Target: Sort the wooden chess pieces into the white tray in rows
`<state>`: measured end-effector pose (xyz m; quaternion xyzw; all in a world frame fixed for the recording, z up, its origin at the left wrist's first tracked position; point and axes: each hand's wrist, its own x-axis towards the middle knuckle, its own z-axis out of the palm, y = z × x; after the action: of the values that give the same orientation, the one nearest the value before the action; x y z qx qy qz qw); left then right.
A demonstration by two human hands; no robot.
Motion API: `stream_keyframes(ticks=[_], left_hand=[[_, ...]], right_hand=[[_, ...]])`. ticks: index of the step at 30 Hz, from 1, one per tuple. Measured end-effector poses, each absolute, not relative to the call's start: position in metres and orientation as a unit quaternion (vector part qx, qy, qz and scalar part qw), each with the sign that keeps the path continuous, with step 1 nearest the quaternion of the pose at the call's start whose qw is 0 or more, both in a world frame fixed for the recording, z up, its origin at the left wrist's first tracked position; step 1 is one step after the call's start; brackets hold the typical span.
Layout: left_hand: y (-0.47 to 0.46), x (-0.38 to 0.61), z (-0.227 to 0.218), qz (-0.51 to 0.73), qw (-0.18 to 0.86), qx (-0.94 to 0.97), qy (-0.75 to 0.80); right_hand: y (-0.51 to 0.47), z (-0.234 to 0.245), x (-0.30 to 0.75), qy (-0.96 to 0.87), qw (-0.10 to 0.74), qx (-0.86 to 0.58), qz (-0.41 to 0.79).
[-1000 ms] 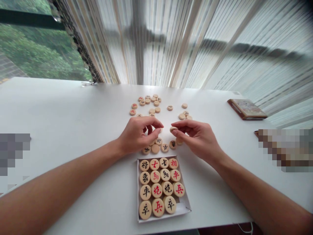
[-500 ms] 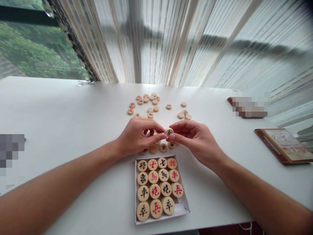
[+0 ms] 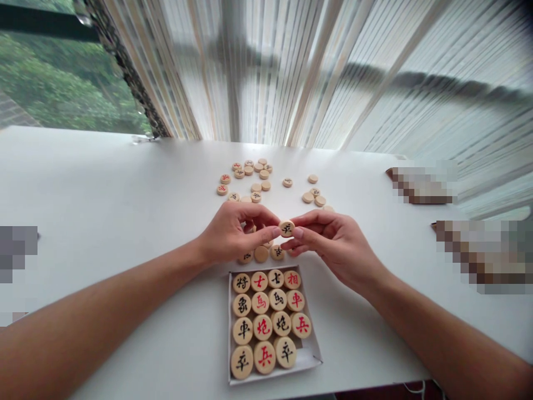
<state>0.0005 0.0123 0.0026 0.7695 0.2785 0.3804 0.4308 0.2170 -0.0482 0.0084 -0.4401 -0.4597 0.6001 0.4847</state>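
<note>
A round wooden Chinese chess piece (image 3: 286, 228) with a black character is pinched between my two hands, above the table. My left hand (image 3: 245, 229) grips its left edge with thumb and forefinger. On its right edge are the thumb and fingers of my right hand (image 3: 322, 236). Just below stands a shallow white box (image 3: 307, 355) with rows of chess pieces, red and black characters facing up. Its near right corner holds no piece. Under and behind my hands lie more loose pieces, such as a black-lettered piece (image 3: 277, 252) and a blank-side-up piece (image 3: 261, 254); my hands partly cover some.
Loose pieces (image 3: 264, 174) are scattered farther back on the white table (image 3: 125, 222), with a small cluster (image 3: 320, 201) to the right. Two flat brown-edged items (image 3: 420, 199), partly blurred out, lie at the right. A striped curtain (image 3: 266, 72) hangs behind the table.
The held piece has turned slightly, so its character faces me more fully. My right hand has shifted a little right and down. The box contents look the same.
</note>
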Motion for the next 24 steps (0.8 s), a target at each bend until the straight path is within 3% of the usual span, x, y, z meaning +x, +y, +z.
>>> stream_keyframes(ticks=[9,24], left_hand=[[0.0118,0.0006,0.0065,0.382,0.406,0.787,0.265],[0.0125,0.0000,0.0081,0.368,0.410,0.794,0.257]], right_hand=[[-0.0492,0.0117,0.2140,-0.513,0.489,-0.434,0.557],[-0.0482,0.0079,0.2129,-0.453,0.463,-0.446,0.618]])
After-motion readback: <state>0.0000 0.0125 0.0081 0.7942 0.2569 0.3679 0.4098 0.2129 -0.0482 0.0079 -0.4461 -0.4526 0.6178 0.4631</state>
